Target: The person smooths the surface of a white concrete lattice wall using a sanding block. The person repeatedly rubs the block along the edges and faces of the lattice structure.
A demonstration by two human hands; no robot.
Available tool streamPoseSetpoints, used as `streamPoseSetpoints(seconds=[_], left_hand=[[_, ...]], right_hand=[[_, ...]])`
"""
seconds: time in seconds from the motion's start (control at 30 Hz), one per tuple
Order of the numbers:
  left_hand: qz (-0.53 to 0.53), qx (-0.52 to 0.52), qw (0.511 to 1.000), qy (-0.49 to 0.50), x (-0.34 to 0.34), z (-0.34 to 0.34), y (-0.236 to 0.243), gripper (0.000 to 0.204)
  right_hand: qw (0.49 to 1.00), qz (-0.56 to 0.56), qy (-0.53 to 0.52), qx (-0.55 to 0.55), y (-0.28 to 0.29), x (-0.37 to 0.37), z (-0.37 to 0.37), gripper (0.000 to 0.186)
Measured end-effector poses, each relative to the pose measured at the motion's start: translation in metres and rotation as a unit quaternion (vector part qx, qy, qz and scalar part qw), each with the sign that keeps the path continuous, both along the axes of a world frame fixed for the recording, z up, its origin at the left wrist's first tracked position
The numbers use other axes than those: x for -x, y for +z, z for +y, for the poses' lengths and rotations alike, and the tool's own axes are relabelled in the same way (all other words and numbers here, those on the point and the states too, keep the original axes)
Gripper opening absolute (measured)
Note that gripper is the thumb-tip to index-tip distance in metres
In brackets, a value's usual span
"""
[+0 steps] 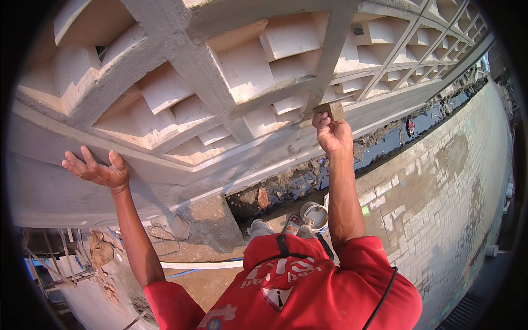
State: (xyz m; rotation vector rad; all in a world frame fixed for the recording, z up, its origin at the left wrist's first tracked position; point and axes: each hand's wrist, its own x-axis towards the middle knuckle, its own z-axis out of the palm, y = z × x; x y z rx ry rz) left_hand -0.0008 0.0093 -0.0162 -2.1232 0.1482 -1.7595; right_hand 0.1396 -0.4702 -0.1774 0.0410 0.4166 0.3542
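Fingers [88,158] of left hand [104,174] spread, those of right hand [335,137] pinch 1 tan block [336,111].

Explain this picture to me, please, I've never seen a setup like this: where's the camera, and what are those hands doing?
There's no machine here: these are a person's bare hands. The camera sits on their head and looks down through a wide fisheye lens, so straight edges bend. The red shirt is their own. The right hand grips a small brownish piece up at the patterned wall; what it is, I can't tell. The left hand is open and holds nothing. Below lie a ditch of dark water, a pale bucket near the feet, and paving to the right.
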Motion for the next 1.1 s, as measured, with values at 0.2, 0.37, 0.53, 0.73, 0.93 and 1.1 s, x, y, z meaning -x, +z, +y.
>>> streamPoseSetpoints(seconds=[0.2,0.37,0.53,0.73,0.93,1.1], left_hand=[[0.0,0.002,1.0,-0.001,0.001,0.001,-0.001,0.061],[-0.001,-0.002,1.0,-0.008,-0.001,-0.004,0.003,0.06],[-0.005,-0.004,1.0,-0.006,-0.008,-0.008,0.001,0.059],[0.01,-0.025,1.0,0.009,0.002,-0.002,0.003,0.061],[0.001,-0.081,0.997,-0.006,-0.003,-0.004,0.007,0.06],[0.008,-0.084,0.996,0.012,-0.002,-0.01,0.006,0.059]], right_hand=[[0.993,-0.116,-0.01,0.023,0.079,0.011,0.002,0.026],[0.973,-0.216,-0.032,0.071,0.071,0.053,-0.031,0.029],[0.921,-0.227,-0.062,0.31,0.01,0.087,-0.037,0.046],[0.801,-0.175,-0.043,0.571,-0.019,0.085,0.028,0.061],[0.766,-0.116,-0.167,0.61,-0.047,0.062,0.09,0.058],[0.769,-0.05,-0.221,0.598,-0.034,0.035,0.105,0.057]])
